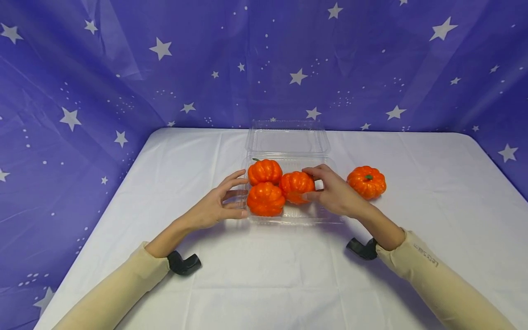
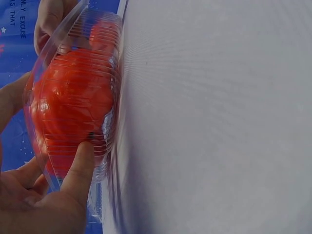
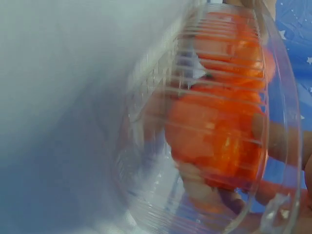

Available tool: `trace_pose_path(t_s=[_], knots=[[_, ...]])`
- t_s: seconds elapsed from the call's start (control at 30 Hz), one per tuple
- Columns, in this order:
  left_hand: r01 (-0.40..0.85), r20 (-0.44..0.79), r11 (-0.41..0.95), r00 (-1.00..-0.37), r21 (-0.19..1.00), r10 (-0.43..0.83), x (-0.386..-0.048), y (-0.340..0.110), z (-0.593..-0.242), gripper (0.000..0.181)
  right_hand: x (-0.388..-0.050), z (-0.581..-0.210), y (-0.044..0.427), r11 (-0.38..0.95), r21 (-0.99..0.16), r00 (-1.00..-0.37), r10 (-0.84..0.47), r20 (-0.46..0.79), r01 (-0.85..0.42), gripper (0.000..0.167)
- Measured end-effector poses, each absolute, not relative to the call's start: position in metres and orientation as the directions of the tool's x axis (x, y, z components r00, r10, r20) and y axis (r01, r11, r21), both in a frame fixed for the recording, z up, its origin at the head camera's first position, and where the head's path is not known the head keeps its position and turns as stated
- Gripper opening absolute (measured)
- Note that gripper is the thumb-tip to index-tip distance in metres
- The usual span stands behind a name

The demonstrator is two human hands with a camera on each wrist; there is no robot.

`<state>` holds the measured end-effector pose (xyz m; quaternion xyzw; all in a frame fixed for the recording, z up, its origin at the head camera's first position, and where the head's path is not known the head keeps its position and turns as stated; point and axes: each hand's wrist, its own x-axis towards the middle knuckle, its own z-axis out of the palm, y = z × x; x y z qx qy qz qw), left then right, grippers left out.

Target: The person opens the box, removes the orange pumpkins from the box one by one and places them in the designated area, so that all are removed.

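Note:
A clear plastic clamshell container (image 1: 321,211) lies unfolded on the white table, its lid (image 1: 288,140) spread toward the back. In its left half are two small orange pumpkins, a rear pumpkin (image 1: 265,172) and a front pumpkin (image 1: 266,201). My right hand (image 1: 336,192) grips a third pumpkin (image 1: 296,185) beside them, inside the base, with thumb and fingers around its right side. My left hand (image 1: 212,204) spreads its fingers along the container's left side; in the left wrist view a fingertip (image 2: 86,148) touches the ribbed wall.
Another orange pumpkin (image 1: 366,183) with a green stem sits on the table (image 1: 264,284) to the right of the container. Behind the table hangs a purple curtain (image 1: 264,59) with white stars. Dark curved pieces (image 1: 184,264) stick out from both sleeve cuffs.

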<state>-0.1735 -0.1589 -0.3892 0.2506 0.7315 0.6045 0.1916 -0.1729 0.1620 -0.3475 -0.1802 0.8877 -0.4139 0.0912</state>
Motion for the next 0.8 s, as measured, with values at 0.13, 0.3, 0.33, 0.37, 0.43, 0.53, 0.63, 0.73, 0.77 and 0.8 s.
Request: trace_pose_path(t_s=[0.13,0.3,0.33,0.37,0.43,0.53,0.63,0.73,0.77,0.8], knots=[[0.134,0.021,0.144,-0.8,0.98,0.6,-0.1739,-0.1585,-0.3893,0.075,-0.1725,-0.3476,0.1635,0.574,-0.79,-0.931,-0.365,-0.012,-0.215,0.057],[0.132,0.023,0.139,-0.8,0.981,0.6,-0.1736,-0.1582,-0.3899,0.075,-0.1725,-0.3484,0.1659,0.549,-0.821,-0.943,-0.329,-0.037,-0.16,0.059],[0.132,0.023,0.138,-0.8,0.982,0.599,-0.1735,-0.1581,-0.3902,0.075,-0.1725,-0.3487,0.1663,0.543,-0.826,-0.945,-0.326,-0.042,-0.15,0.06],[0.132,0.024,0.138,-0.8,0.982,0.599,-0.1733,-0.158,-0.3904,0.075,-0.1723,-0.349,0.1669,0.539,-0.83,-0.945,-0.323,-0.047,-0.143,0.06],[0.133,0.025,0.136,-0.801,0.982,0.598,-0.1732,-0.1577,-0.3906,0.074,-0.172,-0.3493,0.1679,0.522,-0.842,-0.945,-0.324,-0.05,-0.134,0.061],[0.131,0.029,0.129,-0.802,0.983,0.597,-0.1731,-0.1574,-0.3904,0.074,-0.1724,-0.35,0.1689,0.482,-0.866,-0.94,-0.339,-0.041,-0.136,0.059],[0.129,0.028,0.128,-0.804,0.983,0.594,-0.173,-0.1578,-0.39,0.074,-0.173,-0.3503,0.1688,0.444,-0.886,-0.936,-0.35,-0.031,-0.136,0.058],[0.129,0.027,0.131,-0.805,0.983,0.593,-0.1731,-0.1585,-0.3899,0.074,-0.1732,-0.3503,0.1686,0.431,-0.892,-0.936,-0.351,-0.025,-0.138,0.058],[0.129,0.026,0.132,-0.804,0.983,0.594,-0.1731,-0.1587,-0.39,0.074,-0.1731,-0.3502,0.1686,0.428,-0.893,-0.936,-0.351,-0.024,-0.138,0.059],[0.129,0.025,0.132,-0.804,0.983,0.595,-0.1732,-0.1588,-0.3899,0.074,-0.173,-0.35,0.1687,0.424,-0.895,-0.936,-0.352,-0.022,-0.139,0.059]])
